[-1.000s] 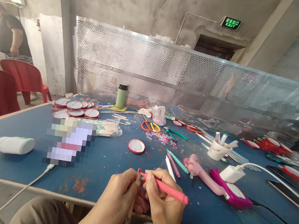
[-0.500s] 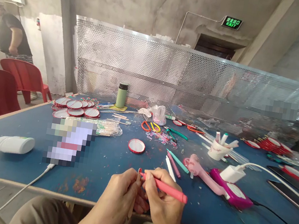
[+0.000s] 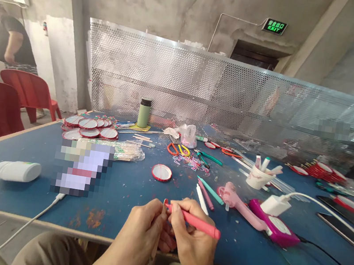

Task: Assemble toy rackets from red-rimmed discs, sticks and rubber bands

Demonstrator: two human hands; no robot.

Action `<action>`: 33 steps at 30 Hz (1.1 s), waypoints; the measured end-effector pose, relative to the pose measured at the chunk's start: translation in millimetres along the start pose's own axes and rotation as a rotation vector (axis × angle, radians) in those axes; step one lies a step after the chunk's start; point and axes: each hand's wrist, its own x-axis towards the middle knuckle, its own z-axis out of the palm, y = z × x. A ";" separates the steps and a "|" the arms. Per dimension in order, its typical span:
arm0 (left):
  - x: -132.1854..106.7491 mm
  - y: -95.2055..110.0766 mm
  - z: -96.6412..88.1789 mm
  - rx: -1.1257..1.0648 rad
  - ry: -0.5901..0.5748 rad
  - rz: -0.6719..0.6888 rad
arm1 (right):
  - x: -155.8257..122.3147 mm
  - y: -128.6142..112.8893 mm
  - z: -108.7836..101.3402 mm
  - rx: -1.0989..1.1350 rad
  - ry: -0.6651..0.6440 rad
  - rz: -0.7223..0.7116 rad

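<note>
Near the table's front edge, my right hand (image 3: 195, 238) grips a coral-pink marker pen (image 3: 204, 226), its tip pointing left toward my left hand. My left hand (image 3: 145, 226) is closed around a thin, pale wooden stick (image 3: 165, 202); its top end shows above the thumb and the rest is mostly hidden by fingers. The pen tip meets or nearly meets the top of this stick. Just beyond my hands lie a white pen (image 3: 202, 200), a mauve pen (image 3: 206, 194) and a teal pen (image 3: 211, 190). A round, red-rimmed white disc (image 3: 161, 173) rests farther back.
Left on the blue table (image 3: 125, 207) are a white bottle (image 3: 16, 170), a charging phone (image 3: 85, 169) and red-rimmed discs (image 3: 88, 123). Rightward lie a pink handheld fan (image 3: 242, 208), a magenta power strip (image 3: 278, 224) and a pen cup (image 3: 259, 177). Pliers (image 3: 179, 150) and a perforated screen (image 3: 172, 78) stand behind.
The marker pen's back end has shifted very slightly left. Both hands otherwise keep their place. At the far left, a person's arm has moved a little.
</note>
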 end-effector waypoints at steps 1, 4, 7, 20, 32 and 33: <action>-0.2 -0.5 -0.1 0.002 0.000 0.001 | 0.0 0.3 0.1 -0.001 0.003 0.000; -1.1 -1.4 0.0 0.016 -0.007 0.007 | 0.0 0.7 0.5 -0.004 0.006 0.001; -1.8 -1.0 0.3 0.032 -0.003 0.010 | 0.2 0.4 0.4 -0.007 -0.005 0.000; -1.3 -1.4 1.0 -0.014 -0.009 0.003 | -0.1 0.9 -0.1 0.009 -0.001 0.003; 0.1 2.5 1.2 0.026 0.001 0.002 | 1.3 -0.7 0.7 -0.015 0.004 -0.031; 0.2 2.8 1.2 0.023 0.002 0.002 | 1.1 -0.6 0.7 -0.013 0.009 -0.027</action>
